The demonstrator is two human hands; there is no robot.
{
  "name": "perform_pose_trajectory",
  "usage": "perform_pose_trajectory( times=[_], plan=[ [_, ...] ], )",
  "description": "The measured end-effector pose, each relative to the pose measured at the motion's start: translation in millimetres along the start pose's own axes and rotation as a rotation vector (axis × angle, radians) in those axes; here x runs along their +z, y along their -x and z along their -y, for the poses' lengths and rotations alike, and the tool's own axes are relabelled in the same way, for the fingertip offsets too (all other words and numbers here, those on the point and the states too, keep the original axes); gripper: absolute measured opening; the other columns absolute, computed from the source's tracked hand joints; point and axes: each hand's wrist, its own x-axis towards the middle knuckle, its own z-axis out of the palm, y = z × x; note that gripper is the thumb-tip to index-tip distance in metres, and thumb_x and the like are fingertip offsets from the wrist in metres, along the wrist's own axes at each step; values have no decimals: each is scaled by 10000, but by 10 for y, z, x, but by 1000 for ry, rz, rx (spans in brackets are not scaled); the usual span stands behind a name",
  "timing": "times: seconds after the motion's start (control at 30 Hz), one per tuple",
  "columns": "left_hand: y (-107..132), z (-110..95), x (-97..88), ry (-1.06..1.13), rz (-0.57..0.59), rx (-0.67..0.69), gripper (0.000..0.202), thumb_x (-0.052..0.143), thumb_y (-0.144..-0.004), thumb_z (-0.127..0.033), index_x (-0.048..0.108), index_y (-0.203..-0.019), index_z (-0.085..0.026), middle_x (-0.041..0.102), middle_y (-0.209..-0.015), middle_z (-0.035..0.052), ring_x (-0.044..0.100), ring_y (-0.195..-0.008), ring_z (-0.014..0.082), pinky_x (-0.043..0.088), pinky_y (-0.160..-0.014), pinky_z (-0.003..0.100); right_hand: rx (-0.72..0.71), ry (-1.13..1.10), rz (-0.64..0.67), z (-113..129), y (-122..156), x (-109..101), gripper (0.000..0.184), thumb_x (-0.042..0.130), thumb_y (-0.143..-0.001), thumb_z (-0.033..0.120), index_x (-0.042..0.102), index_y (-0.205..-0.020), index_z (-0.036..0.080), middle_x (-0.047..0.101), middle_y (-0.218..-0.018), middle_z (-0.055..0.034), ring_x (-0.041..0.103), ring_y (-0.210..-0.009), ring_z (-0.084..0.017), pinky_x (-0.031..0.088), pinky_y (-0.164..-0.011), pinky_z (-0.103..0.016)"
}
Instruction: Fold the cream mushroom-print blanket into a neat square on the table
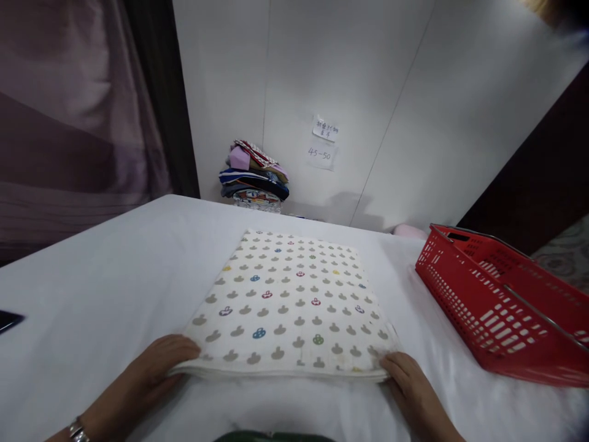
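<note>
At the far left, well apart from the folded cloth, hangs a purplish curtain, and nearer than the curtain, left of the cloth, the dark corner of a flat object shows at the picture's edge. The left hand, with a metal band on the wrist, is at the near left corner of the folded cloth; it grips that corner, fingers lying on top and thumb tucked along the edge. Beyond the cloth's far left side stands a stack of folded fabrics in blue, black, lilac and other colours, against a pale wall. The folded cloth itself lies flat on a white sheet, between the two hands, its white face printed with rows of grey mushroom shapes and a few in blue, red, green, purple and yellow; layers show along its near edge. On the wall beyond it are two paper notes, the lower reading "45-50". The right hand has its fingers closed over the cloth's near right corner, the thumb hidden. Beyond the far right corner a rounded pink thing shows in part, and right of the cloth, apart from it, sits a red plastic basket with slotted sides and a metal handle.
</note>
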Motion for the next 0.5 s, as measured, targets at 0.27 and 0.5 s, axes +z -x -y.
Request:
perform_pose_trajectory(
  times=[0.27,0.5],
  plan=[
    [-191,-125,-200,86,88,-178,325,482,-820,-483,644,-958,-237,660,-1018,2,582,-936,151,470,-842,238,79,-56,-32,-7,-87,-109,246,472,-828,164,583,-1044,202,625,-982,-72,593,-927,-214,513,-797,-390],
    [-28,28,-1,-66,53,27,260,456,-814,-369,640,-991,-324,658,-1083,-44,565,-1043,162,458,-910,294,42,-41,55,54,-120,-131,310,453,-808,107,583,-1067,214,621,-981,-65,585,-925,-205,504,-795,-379]
  ],
)
